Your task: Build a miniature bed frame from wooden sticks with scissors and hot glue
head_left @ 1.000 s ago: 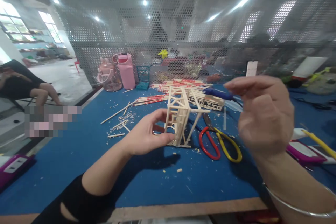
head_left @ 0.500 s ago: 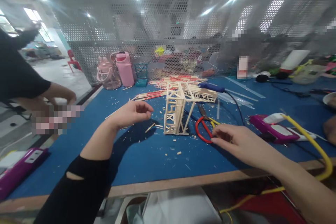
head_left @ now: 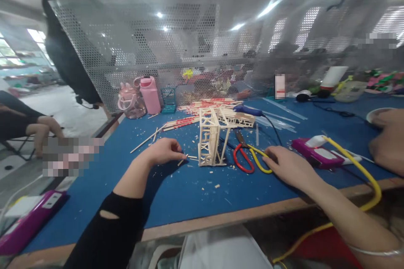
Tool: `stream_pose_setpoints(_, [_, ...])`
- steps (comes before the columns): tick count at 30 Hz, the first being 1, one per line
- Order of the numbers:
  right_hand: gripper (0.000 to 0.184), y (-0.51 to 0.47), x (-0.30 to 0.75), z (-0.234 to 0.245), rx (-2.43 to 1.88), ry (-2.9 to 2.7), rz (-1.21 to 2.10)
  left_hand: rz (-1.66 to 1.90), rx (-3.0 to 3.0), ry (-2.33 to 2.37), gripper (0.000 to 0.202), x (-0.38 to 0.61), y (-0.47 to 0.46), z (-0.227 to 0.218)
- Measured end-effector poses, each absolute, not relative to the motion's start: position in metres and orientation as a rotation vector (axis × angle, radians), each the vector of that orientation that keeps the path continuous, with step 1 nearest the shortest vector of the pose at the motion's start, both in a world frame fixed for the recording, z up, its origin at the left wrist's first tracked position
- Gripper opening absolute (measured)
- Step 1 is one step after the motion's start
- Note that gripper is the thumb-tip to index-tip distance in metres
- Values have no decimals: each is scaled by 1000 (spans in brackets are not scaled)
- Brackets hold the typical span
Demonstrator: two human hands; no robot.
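My left hand (head_left: 164,151) is low over the mat, thumb and fingertips pinched at a short wooden stick (head_left: 181,162). Right of it stands a small tower-like frame (head_left: 208,143) of thin glued wooden sticks, upright on the blue mat. My right hand (head_left: 287,167) has curled fingers closed at the yellow handle of a pair of scissors (head_left: 243,157). The scissors lie on the mat with red and yellow handles spread apart, blades pointing away. A second stick piece (head_left: 191,157) lies between my left hand and the frame.
Behind the frame are red-marked sticks (head_left: 211,105), a blue-handled corded tool (head_left: 249,110) and clear strips (head_left: 284,109). Pink bottles (head_left: 150,96) stand back left. Purple power strips (head_left: 315,153) lie on both sides. Another person's hand (head_left: 386,143) is at right; someone sits at left.
My left hand has come down to the short stick and its fingers have pinched together. My right hand has shifted right with the yellow handle, and the scissor handles are wider apart.
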State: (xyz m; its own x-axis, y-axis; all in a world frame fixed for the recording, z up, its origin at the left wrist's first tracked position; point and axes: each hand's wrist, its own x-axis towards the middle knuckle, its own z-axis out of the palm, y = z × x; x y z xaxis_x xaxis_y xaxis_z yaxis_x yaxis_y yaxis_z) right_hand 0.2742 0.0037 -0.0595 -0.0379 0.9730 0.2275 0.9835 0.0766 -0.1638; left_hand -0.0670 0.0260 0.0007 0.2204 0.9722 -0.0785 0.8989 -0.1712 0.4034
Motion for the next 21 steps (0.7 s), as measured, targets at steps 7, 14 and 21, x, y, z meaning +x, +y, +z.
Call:
stream_pose_setpoints(7, [27,-2,273,-77,-1799,-1887,-78,235,2177,1900,7,-64,29,-5])
stream_pose_setpoints(14, [27,0,277,-83,-1551,-1827,-228,434,2208,2059,13,-69,35,-8])
stream_pose_setpoints(21, [24,-33,251,-63,-1251,-1916,-78,673,1878,2503,39,-109,35,8])
